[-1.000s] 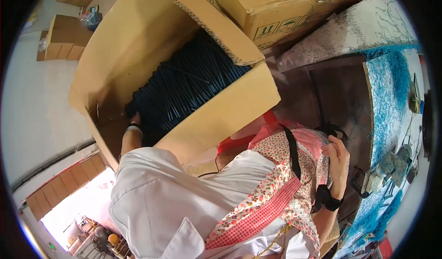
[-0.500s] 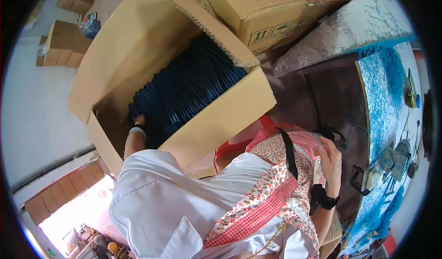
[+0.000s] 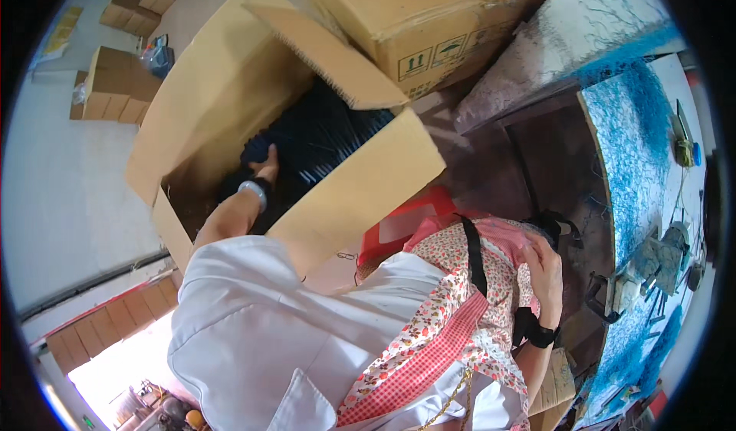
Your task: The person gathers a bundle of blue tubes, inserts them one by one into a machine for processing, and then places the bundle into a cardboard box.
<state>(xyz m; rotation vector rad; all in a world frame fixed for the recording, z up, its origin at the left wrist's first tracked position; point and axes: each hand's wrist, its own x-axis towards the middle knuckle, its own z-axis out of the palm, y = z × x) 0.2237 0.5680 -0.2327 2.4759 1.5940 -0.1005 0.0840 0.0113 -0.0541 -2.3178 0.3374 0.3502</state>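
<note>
On the far cardboard box (image 3: 429,21), we are making out dark printed signs in frames: two upward arrows (image 3: 414,64) on the left, an umbrella (image 3: 449,49) to their right, then a third mark (image 3: 480,38) (too faint for us to read). Beneath them, we are finding blurred characters (image 3: 420,89), which we are failing to read.
</note>
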